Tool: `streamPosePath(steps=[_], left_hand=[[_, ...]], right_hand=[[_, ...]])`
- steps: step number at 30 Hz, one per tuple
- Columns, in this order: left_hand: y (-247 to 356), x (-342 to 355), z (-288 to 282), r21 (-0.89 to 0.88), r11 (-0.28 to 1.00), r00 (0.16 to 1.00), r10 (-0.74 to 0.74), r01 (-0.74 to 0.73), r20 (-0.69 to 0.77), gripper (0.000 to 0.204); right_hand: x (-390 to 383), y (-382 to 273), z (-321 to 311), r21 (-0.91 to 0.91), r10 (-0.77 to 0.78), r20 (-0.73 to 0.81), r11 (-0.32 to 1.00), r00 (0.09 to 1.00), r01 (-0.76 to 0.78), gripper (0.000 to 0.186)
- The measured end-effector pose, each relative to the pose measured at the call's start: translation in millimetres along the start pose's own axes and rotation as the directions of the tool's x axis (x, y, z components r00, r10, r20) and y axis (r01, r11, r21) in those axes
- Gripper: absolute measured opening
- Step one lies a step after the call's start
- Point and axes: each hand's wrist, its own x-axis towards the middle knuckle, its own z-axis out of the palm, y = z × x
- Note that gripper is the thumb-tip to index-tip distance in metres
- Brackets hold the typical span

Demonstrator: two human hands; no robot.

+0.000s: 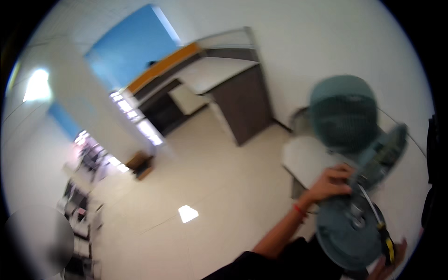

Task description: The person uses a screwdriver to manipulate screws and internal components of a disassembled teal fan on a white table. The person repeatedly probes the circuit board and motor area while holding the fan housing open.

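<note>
A grey-green electric fan (pixel 350 186) is carried upside down at the right of the view, its round base (pixel 347 235) nearest the camera and its caged head (pixel 344 112) farthest away. The left hand (pixel 332 183) curls shut around the fan's stem just above the base. The right hand (pixel 389 263) shows only at the lower edge, fingers spread against the underside of the base; how firmly it grips cannot be told. A yellow-and-black cord (pixel 385 235) runs across the base. Beyond the fan stands a small white counter (pixel 303 158), and farther off a dark desk (pixel 228 88) against the wall, over a pale tiled floor (pixel 205 177).
</note>
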Motion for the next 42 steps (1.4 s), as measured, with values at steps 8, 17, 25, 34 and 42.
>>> streamPosePath(steps=[8, 17, 25, 34, 42], left_hand=[[-3, 1, -18, 0.083, 0.996, 0.991, -0.016, 0.027, -0.135, 0.037], [5, -1, -2, -0.073, 0.997, 0.996, 0.016, -0.022, -0.084, 0.042], [3, -2, -4, -0.11, 0.993, 0.996, 0.039, -0.047, -0.077, 0.042], [1, 1, -4, -0.068, 0.996, 0.997, 0.047, -0.051, -0.06, 0.045], [1, -2, -8, -0.108, 0.993, 0.994, 0.038, -0.049, -0.104, 0.041]], right_hand=[[34, -12, 18, 0.275, 0.049, 0.085, 0.959, 0.995, -0.071, 0.054], [20, -32, 11, 0.154, 0.062, 0.112, 0.985, 0.992, -0.079, 0.042], [30, -20, 5, 0.083, -0.237, 0.179, 0.971, 0.955, 0.225, 0.035], [9, -26, 16, 0.25, 0.192, 0.052, 0.947, 0.98, -0.199, 0.037], [32, -25, 0, 0.101, -0.082, 0.196, 0.993, 0.977, 0.063, 0.042]])
